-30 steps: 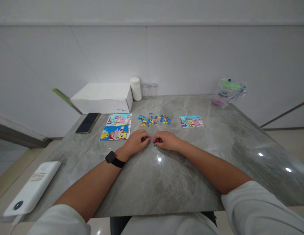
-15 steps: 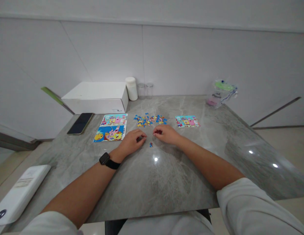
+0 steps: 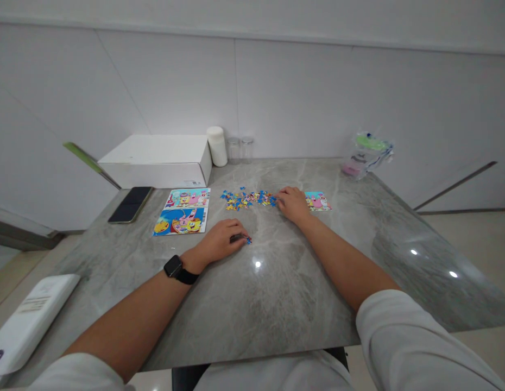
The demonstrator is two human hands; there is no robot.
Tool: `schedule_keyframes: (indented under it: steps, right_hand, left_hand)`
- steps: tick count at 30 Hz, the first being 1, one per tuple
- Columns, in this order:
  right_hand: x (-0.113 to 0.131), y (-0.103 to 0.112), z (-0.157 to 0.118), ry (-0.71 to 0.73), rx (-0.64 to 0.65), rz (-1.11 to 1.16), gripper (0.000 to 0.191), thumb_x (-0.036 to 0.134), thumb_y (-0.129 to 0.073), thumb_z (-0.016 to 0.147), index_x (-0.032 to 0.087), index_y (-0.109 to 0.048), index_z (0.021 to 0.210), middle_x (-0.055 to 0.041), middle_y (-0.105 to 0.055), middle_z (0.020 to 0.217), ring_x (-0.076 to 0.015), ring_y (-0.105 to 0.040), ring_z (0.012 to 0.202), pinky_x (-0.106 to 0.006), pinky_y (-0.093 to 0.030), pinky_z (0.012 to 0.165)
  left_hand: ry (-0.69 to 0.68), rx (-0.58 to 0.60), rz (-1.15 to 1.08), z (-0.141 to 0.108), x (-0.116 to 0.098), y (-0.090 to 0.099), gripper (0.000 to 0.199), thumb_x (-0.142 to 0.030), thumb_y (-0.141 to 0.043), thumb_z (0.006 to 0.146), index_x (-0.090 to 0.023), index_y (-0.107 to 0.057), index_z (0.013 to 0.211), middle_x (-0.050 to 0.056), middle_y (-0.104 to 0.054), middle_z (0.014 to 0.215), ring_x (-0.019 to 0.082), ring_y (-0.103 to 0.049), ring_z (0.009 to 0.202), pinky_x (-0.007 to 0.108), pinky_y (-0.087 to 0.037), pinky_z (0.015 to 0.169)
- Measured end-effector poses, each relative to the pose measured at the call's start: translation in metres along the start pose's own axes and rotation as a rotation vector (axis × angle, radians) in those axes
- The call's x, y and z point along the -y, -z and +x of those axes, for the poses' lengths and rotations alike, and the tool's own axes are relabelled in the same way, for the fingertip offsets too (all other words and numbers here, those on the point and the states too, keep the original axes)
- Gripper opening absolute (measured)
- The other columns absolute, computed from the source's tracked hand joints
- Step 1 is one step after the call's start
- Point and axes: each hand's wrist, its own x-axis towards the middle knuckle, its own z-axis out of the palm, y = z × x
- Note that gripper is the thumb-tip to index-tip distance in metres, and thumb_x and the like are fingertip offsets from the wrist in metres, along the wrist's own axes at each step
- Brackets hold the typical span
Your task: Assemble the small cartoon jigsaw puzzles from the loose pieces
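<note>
My left hand rests on the table with thumb and fingertips pinched at the left edge of a small blue and red jigsaw piece. Farther off, my right hand reaches to the right end of a loose pile of jigsaw pieces. Its fingers are bent but a little apart, and the fingertips touch or nearly touch the outermost pieces. Under the right hand's far side, a small cartoon picture card is partly hidden. A larger cartoon picture sheet lies left of the pile.
On the grey stone table a phone lies at left, before a white box. A white bottle and two glass jars stand against the wall. A plastic bag sits back right; a white device is front left.
My right hand has moved away from the middle, forward and right to the pile's end, covering part of the small card. My left hand has shifted slightly right and nearer, onto the single jigsaw piece.
</note>
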Motion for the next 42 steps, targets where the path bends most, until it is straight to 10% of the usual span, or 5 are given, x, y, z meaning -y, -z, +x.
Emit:
schedule_keyframes:
  steps: [35, 42]
  right_hand:
    - [0.005, 0.010, -0.006, -0.160, 0.016, -0.070, 0.028, 0.026, -0.059, 0.098, 0.023, -0.078, 0.118, -0.0145, -0.072, 0.123, -0.0315, -0.063, 0.115, -0.042, -0.045, 0.095]
    - [0.008, 0.022, -0.007, -0.084, 0.180, -0.094, 0.021, 0.031, -0.066, 0.095, 0.023, -0.081, 0.105, -0.0145, -0.075, 0.114, -0.0295, -0.068, 0.104, -0.038, -0.046, 0.089]
  left_hand:
    - [0.013, -0.026, -0.019, 0.001, 0.000, 0.003, 0.023, -0.029, -0.055, 0.105, -0.021, -0.077, 0.107, 0.009, -0.072, 0.104, 0.021, -0.067, 0.098, 0.036, -0.053, 0.091]
    - [0.015, -0.027, -0.019, 0.001, 0.000, 0.004, 0.023, -0.029, -0.055, 0.105, -0.021, -0.076, 0.106, 0.009, -0.072, 0.103, 0.021, -0.067, 0.099, 0.036, -0.053, 0.091]
